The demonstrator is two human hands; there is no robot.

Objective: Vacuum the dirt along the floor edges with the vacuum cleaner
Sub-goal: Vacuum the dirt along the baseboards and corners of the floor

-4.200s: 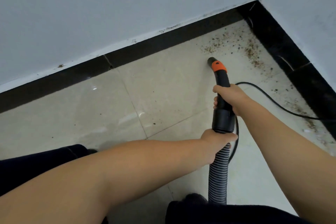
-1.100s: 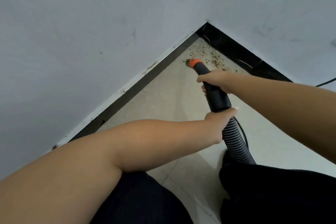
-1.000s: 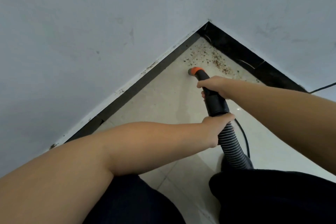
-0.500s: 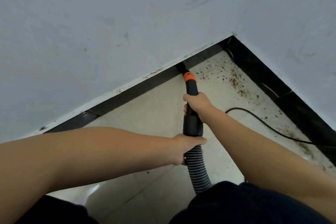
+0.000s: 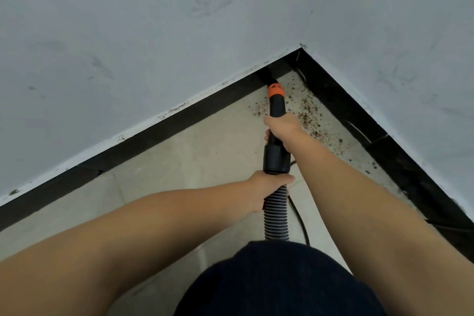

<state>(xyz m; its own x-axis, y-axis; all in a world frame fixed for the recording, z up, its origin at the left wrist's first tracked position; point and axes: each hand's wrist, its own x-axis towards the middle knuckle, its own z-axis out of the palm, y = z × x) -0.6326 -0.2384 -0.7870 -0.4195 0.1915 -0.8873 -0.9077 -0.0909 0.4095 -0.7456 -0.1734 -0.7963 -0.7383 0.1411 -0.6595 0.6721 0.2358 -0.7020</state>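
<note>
A black vacuum wand (image 5: 276, 156) with an orange collar (image 5: 276, 91) points at the floor edge, its tip against the black skirting (image 5: 179, 117) just left of the room corner. My right hand (image 5: 282, 127) grips the wand's narrow upper part. My left hand (image 5: 266, 186) grips the ribbed grey hose (image 5: 276, 218) where it joins the wand. Brown dirt specks (image 5: 309, 117) lie scattered on the beige tiles right of the wand, along the right skirting (image 5: 384, 151).
Two pale walls meet at the corner (image 5: 301, 46). A thin black power cord (image 5: 300, 220) runs across the floor right of the hose. My dark-clothed knee (image 5: 277, 279) fills the bottom middle. Beige tiled floor (image 5: 200, 151) stretches to the left.
The wand tip has moved from the open tile to the skirting near the corner. Both hands keep the same grip.
</note>
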